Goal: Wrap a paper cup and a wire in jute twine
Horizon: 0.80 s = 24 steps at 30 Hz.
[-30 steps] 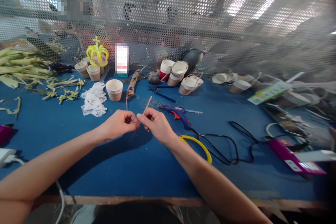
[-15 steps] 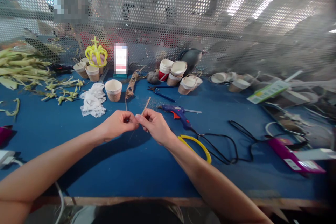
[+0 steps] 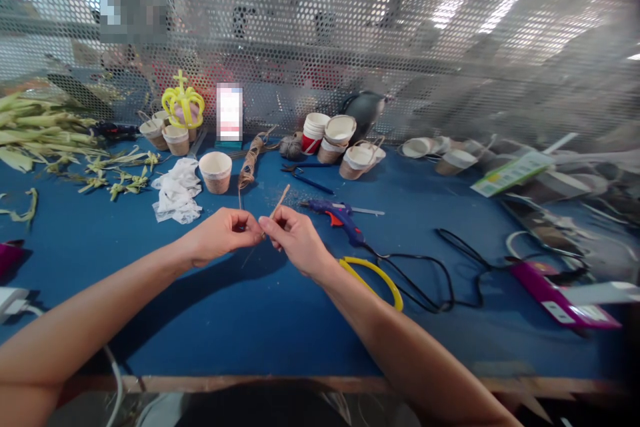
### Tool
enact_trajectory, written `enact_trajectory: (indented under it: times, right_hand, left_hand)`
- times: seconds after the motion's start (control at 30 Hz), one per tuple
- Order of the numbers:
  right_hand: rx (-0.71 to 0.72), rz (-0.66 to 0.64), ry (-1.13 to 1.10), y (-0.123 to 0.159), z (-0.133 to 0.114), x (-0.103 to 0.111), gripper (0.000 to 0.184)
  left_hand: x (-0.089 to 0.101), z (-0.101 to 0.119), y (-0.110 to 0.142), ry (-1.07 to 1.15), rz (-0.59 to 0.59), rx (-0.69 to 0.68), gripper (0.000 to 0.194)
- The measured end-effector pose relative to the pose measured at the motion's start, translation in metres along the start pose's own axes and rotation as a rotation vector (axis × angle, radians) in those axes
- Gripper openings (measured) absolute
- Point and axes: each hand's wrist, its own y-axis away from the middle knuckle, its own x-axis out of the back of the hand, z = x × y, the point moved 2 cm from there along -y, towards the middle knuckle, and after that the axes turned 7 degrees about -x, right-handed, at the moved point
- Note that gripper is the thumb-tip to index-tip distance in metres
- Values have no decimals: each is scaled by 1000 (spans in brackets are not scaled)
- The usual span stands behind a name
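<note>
My left hand (image 3: pixel 231 235) and my right hand (image 3: pixel 296 237) meet fingertip to fingertip over the blue table. Both are closed in a pinch on thin brown twine (image 3: pixel 283 197), whose frayed-looking end sticks up above my right hand. From the twine bundle (image 3: pixel 251 159) behind, a strand runs down to my left hand. A fine wisp hangs below the fingertips. What lies exactly between the fingers is hidden. A white cup wrapped in brown twine (image 3: pixel 216 173) stands beyond my left hand, and a blue glue gun (image 3: pixel 340 217) lies to the right of my right hand.
White crumpled tissue (image 3: pixel 177 190) and green husk strips (image 3: pixel 117 177) lie left. A yellow crown (image 3: pixel 183 103), a phone (image 3: pixel 229 113) and several wrapped cups (image 3: pixel 357 159) line the mesh panel. A yellow ring (image 3: pixel 377 273), black cord (image 3: pixel 440 307) and purple power strip (image 3: pixel 560 297) are right.
Hardly anything differs. Both hands keep their pinch, with a very small shift of the fingers, and the twine's upright end has tilted slightly to the right.
</note>
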Motion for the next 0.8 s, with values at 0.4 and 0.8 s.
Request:
enact_trajectory:
  times: [0.4,0.8]
  right_hand:
    - [48,55,108,0,1,0,29]
    - [-12,-172,-124,-1,-5,1,24]
  left_hand:
    - [5,-6,-1,-198,20,-59,10]
    - [4,-4,-1,103,-67,59,11]
